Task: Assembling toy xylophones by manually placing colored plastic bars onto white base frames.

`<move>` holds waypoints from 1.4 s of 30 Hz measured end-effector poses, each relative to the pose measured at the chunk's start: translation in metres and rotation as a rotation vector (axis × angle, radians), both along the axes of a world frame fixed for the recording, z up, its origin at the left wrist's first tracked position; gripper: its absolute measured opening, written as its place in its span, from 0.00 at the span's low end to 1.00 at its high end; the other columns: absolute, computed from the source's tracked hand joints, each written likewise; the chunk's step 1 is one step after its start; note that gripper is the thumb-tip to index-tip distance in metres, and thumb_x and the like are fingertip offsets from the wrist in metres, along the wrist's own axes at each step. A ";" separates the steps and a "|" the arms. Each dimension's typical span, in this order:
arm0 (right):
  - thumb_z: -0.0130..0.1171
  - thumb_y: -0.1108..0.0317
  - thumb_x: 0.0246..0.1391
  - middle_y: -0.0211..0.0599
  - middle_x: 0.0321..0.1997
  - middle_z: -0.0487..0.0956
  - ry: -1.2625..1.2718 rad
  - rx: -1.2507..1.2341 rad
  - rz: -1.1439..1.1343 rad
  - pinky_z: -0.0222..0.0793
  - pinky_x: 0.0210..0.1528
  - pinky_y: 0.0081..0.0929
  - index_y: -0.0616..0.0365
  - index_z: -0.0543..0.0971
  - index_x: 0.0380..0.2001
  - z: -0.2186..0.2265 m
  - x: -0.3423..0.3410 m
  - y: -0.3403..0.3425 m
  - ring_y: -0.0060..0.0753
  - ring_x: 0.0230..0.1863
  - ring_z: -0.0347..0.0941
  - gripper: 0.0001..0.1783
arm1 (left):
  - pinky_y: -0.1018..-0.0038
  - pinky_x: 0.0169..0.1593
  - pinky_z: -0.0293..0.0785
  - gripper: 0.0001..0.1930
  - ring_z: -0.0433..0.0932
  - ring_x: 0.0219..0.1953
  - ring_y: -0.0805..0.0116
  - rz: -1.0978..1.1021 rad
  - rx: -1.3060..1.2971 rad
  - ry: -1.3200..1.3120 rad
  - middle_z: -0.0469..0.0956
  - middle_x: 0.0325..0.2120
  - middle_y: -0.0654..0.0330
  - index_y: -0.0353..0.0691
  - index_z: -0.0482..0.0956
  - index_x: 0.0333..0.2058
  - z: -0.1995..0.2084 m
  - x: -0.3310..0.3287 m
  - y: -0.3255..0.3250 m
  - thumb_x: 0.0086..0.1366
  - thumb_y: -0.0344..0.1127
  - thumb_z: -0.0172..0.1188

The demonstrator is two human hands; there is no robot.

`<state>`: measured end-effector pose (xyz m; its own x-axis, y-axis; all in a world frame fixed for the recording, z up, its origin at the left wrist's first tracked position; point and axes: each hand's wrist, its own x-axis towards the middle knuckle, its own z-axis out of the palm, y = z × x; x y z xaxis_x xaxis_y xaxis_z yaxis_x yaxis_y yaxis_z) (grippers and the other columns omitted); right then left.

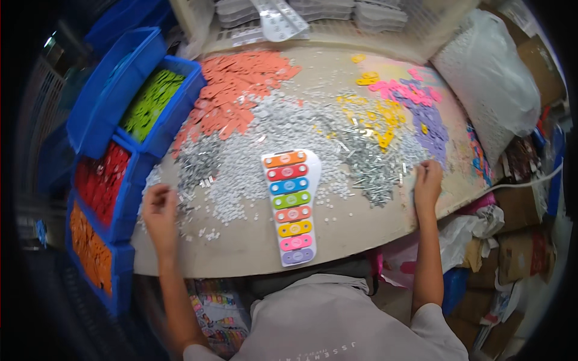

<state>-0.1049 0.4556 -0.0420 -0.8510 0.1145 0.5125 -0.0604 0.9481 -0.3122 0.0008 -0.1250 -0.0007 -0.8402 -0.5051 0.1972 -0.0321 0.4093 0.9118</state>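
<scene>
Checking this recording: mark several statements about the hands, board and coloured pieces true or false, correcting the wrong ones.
1. The white board carries eight coloured bars. True.
2. The left hand touches the board. False: it is apart from it, over at the table's left side.
3. The purple pieces lie left of the coral pieces. False: they lie to the right.
4. The green pieces sit in a blue bin. True.
5. The right hand is right of the board. True.

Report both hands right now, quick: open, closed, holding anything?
Left hand: loosely curled, blurred, near the blue bin; cannot tell if it holds anything.
Right hand: fingers bunched, near the silver pins; cannot tell if it holds anything.
</scene>
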 end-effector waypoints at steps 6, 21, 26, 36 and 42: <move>0.54 0.78 0.61 0.39 0.40 0.77 -0.014 -0.510 0.095 0.69 0.43 0.26 0.63 0.76 0.41 0.040 0.040 -0.105 0.31 0.39 0.73 0.06 | 0.82 0.32 0.73 0.06 0.77 0.27 0.79 -0.396 0.606 -0.334 0.82 0.28 0.62 0.33 0.84 0.39 0.025 0.014 0.089 0.64 0.25 0.65; 0.67 0.85 0.44 0.40 0.36 0.81 -0.258 -0.465 0.786 0.72 0.43 0.35 0.62 0.79 0.34 0.051 0.089 -0.214 0.42 0.40 0.76 0.13 | 0.85 0.27 0.70 0.08 0.76 0.26 0.81 -0.659 0.933 -0.470 0.83 0.28 0.60 0.30 0.82 0.41 -0.006 0.018 0.136 0.66 0.27 0.64; 0.67 0.83 0.43 0.38 0.39 0.81 -0.261 -0.427 0.821 0.70 0.45 0.37 0.61 0.79 0.34 0.050 0.089 -0.213 0.43 0.41 0.75 0.13 | 0.86 0.28 0.68 0.07 0.74 0.25 0.84 -0.659 0.846 -0.483 0.82 0.27 0.62 0.31 0.80 0.41 -0.006 0.016 0.141 0.67 0.27 0.63; 0.62 0.68 0.63 0.26 0.22 0.75 -0.947 -0.890 0.548 0.60 0.23 0.14 0.59 0.70 0.39 0.038 0.085 -0.203 0.15 0.19 0.68 0.11 | 0.81 0.29 0.67 0.32 0.74 0.25 0.82 -0.709 0.558 -0.581 0.80 0.22 0.62 0.33 0.58 0.60 -0.013 0.005 0.139 0.66 0.38 0.67; 0.62 0.65 0.64 0.27 0.17 0.73 -1.312 -1.086 0.431 0.55 0.15 0.19 0.58 0.70 0.45 0.058 0.071 -0.204 0.16 0.12 0.64 0.14 | 0.80 0.24 0.65 0.40 0.76 0.22 0.77 -0.790 0.531 -0.598 0.79 0.23 0.60 0.29 0.53 0.63 -0.003 -0.004 0.136 0.65 0.42 0.67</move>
<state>-0.0341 0.2515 0.0161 -0.6608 -0.4160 -0.6247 0.5597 0.2815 -0.7795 -0.0035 0.0111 -0.0039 -0.8492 0.3109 -0.4268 -0.4264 0.0729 0.9016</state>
